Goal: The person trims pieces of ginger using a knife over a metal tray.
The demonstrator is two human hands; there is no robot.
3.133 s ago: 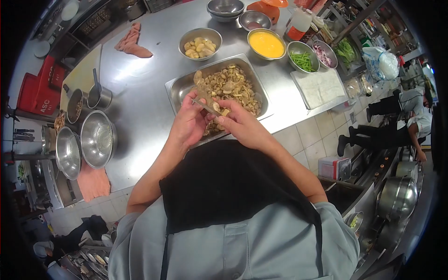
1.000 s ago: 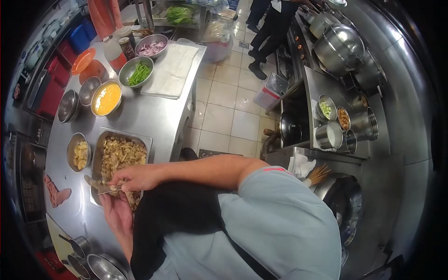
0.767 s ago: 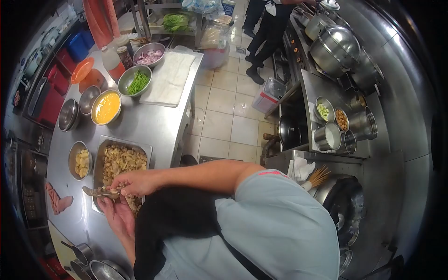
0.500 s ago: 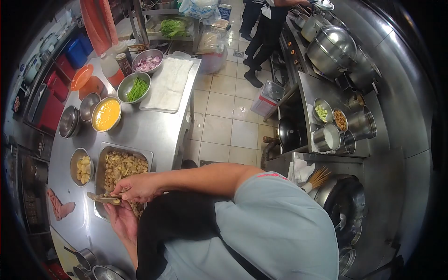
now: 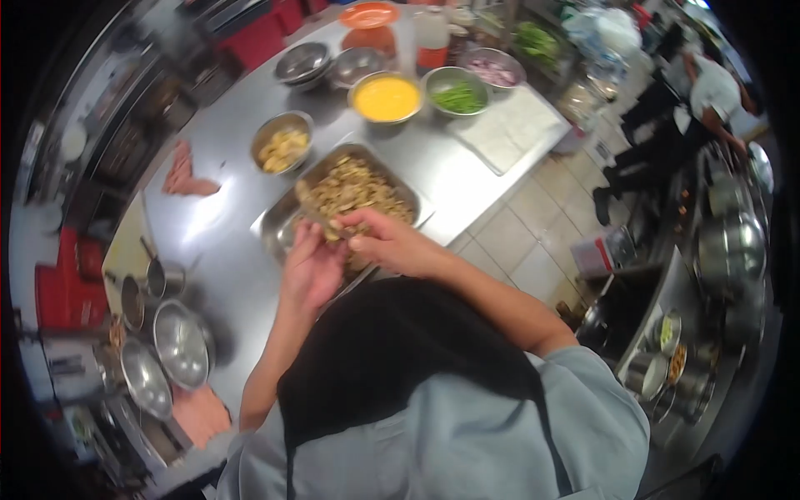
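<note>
Over a steel tray (image 5: 279, 237) of small brown and yellow food pieces (image 5: 354, 187), both hands meet close together. My right hand (image 5: 383, 242) is closed round the handle of a knife (image 5: 310, 204), its blade pointing away to the upper left and blurred. My left hand (image 5: 312, 267) is palm up below the blade, fingers curled round a small yellowish piece (image 5: 332, 231). What kind of food it is I cannot make out. Just beyond the tray stands a steel bowl (image 5: 260, 142) with larger pale yellow pieces (image 5: 285, 150).
Bowls of yellow liquid (image 5: 386, 98), chopped greens (image 5: 458, 98) and purplish slices (image 5: 493, 72) stand at the back beside a white cloth (image 5: 508, 133). A pink cloth (image 5: 187, 173) lies left; steel bowls (image 5: 182, 344) sit nearer. A person (image 5: 708, 92) stands by the stove.
My view has swung left, so the tray and hands now appear nearer the middle. The knife blade now points up and left instead of sideways. Both hands remain together over the tray.
</note>
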